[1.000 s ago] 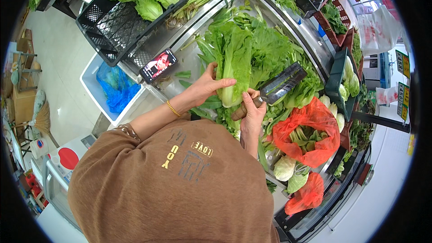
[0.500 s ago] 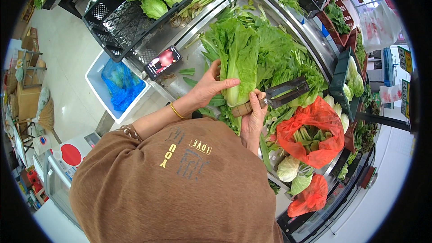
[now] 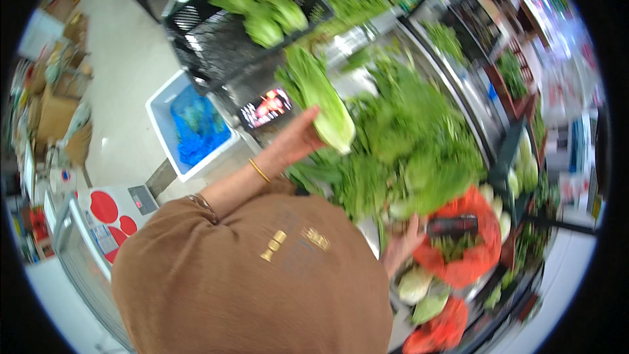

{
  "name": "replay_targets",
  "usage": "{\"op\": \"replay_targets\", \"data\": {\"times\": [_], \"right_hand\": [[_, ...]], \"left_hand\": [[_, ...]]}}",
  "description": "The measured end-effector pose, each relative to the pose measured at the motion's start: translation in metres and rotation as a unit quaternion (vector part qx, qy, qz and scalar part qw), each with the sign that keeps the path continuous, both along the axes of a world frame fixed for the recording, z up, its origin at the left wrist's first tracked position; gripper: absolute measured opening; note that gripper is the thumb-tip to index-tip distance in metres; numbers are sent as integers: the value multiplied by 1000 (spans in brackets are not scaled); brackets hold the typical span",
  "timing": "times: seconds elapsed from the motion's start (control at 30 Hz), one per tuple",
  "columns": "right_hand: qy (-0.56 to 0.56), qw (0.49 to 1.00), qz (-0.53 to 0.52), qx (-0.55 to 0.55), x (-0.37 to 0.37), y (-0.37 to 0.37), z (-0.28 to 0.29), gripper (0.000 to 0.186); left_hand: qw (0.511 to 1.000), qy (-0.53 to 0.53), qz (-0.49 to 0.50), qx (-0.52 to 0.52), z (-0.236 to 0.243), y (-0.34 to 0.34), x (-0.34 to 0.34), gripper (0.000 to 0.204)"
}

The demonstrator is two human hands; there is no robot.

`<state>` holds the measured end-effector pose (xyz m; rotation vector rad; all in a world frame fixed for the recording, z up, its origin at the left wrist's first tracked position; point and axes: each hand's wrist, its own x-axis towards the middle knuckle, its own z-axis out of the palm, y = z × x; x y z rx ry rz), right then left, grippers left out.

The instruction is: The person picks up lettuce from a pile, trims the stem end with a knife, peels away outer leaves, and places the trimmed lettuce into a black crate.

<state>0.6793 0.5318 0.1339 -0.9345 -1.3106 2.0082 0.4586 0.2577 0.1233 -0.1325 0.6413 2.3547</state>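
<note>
Head view: broad heap of loose green leaves (image 3: 419, 151), ctr; thin red plastic bag (image 3: 488, 259), R; long pale-green lettuce (image 3: 324, 101) by heap's L edge, clasped nr stem in L hand (image 3: 303, 141), prob. for firmness; dark flat-bladed knife (image 3: 452, 225) gripped in R hand (image 3: 404, 246), above bag, prob. keeping blade off lettuce. Hands well apart.

The lettuce (image 3: 322, 101) is bright green, whitish at its base. The shirt (image 3: 252, 298) is brown with yellow print, the far crate (image 3: 190, 52) black. At left, red spots mark a white panel (image 3: 124, 201); the tub (image 3: 216, 161) is white, its bag (image 3: 194, 147) blue. The right-hand bags (image 3: 481, 259) are orange-red.
</note>
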Motion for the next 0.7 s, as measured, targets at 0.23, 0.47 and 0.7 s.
{"op": "replay_targets", "data": {"times": [0.23,0.47,0.7], "right_hand": [[-250,933,-113,232,40,25,-20,20],[-133,974,-142,117,1,19,-36,15],[-282,934,-130,176,-63,-36,34,21]], "left_hand": [[961,178,163,-136,17,-79,-80,70],[757,266,463,-377,-22,-196,-222,96],[518,200,447,-701,-125,-256,-353,114]]}}
